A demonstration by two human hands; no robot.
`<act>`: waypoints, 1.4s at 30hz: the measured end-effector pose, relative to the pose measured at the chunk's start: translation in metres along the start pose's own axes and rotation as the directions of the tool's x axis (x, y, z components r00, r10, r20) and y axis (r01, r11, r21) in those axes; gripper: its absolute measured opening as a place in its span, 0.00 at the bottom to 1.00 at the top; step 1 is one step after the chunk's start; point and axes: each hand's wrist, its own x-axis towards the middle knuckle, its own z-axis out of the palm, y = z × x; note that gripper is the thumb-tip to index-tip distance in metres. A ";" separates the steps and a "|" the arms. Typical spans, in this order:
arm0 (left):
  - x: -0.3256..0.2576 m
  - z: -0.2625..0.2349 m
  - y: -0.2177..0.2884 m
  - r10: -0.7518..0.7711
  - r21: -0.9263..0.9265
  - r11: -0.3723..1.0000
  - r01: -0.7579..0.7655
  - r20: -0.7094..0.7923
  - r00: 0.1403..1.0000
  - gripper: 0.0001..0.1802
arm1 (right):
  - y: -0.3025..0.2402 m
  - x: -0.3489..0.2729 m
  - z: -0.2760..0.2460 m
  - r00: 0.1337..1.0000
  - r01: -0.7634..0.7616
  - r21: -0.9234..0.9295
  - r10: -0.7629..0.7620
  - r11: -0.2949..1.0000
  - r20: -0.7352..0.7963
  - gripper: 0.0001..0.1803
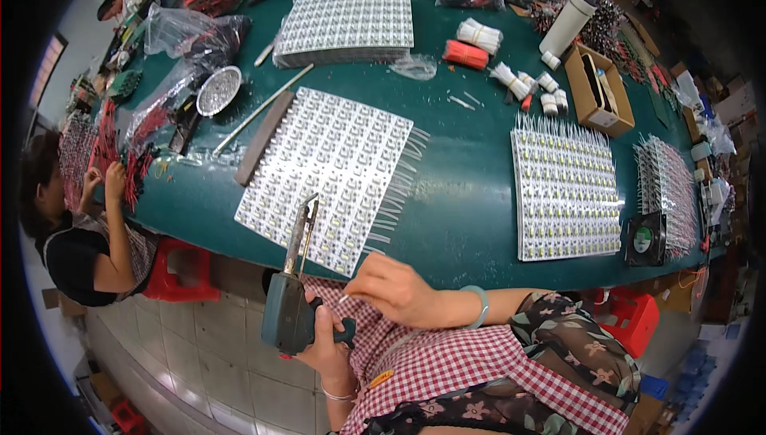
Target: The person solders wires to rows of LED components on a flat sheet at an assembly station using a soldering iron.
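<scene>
My left hand (325,345) is wrapped round the grip of a dark soldering gun (286,319). Its long metal tip points away from me, over the near part of a white panel of small circuit boards (339,156). Whether the tip touches the panel I cannot tell. Thin white wires (403,172) stick out along the panel's right edge. My right hand (399,291) is closed in a pinch just off the panel's near corner. A tiny white end, perhaps of a wire, shows at its fingertips; the rest is hidden.
A dark bar (265,138) lies along the panel's left edge, near a thin rod (263,110) and a foil-like bowl (219,90). A panel stack (347,24) stands behind; wired panels (565,191) and a small fan (645,239) are right. A co-worker (88,231) sits left.
</scene>
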 end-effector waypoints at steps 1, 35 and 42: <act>0.005 0.002 0.000 0.012 -0.008 1.000 -0.012 0.004 1.000 0.19 | 0.001 0.002 0.004 1.000 -0.003 0.086 0.001 0.996 0.019 0.07; 0.062 0.054 -0.001 -0.142 -0.025 0.987 0.158 0.325 0.935 0.20 | 0.026 0.020 -0.034 0.810 -0.457 0.423 0.562 0.783 -0.165 0.06; 0.049 0.034 -0.003 -0.235 -0.198 0.919 0.341 0.421 0.876 0.25 | -0.002 -0.005 -0.025 0.875 -0.434 0.485 0.482 0.759 0.029 0.07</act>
